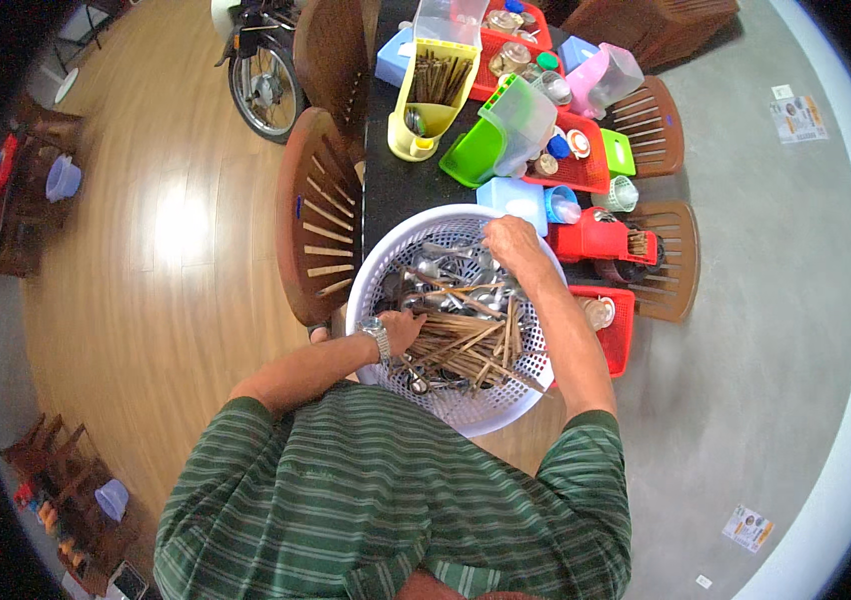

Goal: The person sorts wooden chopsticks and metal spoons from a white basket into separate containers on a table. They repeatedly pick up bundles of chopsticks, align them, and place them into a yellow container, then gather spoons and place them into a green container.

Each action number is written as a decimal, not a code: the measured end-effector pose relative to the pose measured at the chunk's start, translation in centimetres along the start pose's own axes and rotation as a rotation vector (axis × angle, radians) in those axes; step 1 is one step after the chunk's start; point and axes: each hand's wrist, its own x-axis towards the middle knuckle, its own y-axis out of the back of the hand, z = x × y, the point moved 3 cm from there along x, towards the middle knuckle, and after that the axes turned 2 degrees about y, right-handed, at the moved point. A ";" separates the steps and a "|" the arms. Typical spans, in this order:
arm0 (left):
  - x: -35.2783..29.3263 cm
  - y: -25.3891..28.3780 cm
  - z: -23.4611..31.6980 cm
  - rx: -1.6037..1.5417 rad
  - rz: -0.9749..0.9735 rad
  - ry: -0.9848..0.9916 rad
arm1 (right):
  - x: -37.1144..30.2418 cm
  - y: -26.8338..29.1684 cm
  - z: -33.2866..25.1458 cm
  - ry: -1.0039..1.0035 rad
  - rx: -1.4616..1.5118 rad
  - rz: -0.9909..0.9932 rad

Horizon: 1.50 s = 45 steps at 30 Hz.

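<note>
A round white basket with perforated walls stands in front of me, holding metal spoons at its far side and many wooden chopsticks nearer to me. My left hand, with a metal watch at the wrist, is inside the basket's left side. Its fingers close around the ends of a bundle of chopsticks. Over the spoons by the far right rim is my right hand, its fingers bent together. What they grip is hidden beneath the hand.
Beyond the basket, a black table carries a yellow cutlery holder, a green holder, red baskets with jars, and a red chopstick box. Wooden chairs flank the table. A motorbike stands at the far left.
</note>
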 end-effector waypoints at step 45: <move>-6.4 15.2 -4.9 -1.809 0.249 0.225 | -6.0 -9.6 0.5 -0.269 0.454 0.128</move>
